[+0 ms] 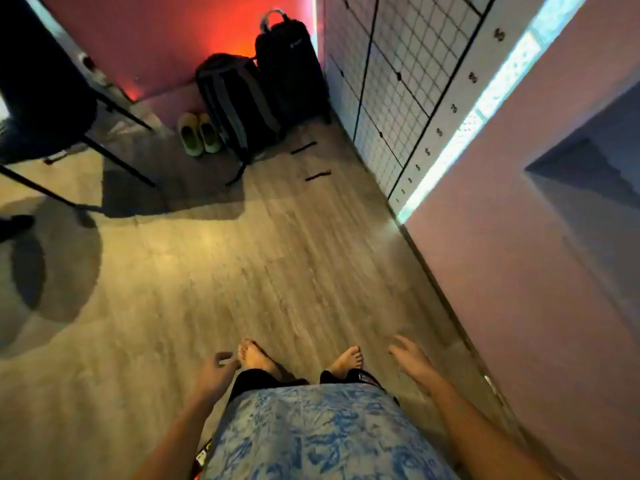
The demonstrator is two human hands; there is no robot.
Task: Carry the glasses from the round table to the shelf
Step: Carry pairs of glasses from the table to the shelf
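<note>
Wood-grain plank floor (242, 271) with dull sheen, matt black fabric backpacks (235, 98), patterned cloth shirt (311, 434)

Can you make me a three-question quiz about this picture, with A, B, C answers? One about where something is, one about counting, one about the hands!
1. Where are the slippers?
A. Beside the backpack
B. On the chair
C. By the bare feet

2. How many dark bags stand at the red wall?
A. One
B. Two
C. Four

3. What are the hands holding?
A. A glass each
B. One shoe
C. Nothing

Answers: 1 A, they lie on the floor just left of the backpack. 2 B, the backpack and a taller bag. 3 C, the left hand and right hand hang with loose, empty fingers.
</note>
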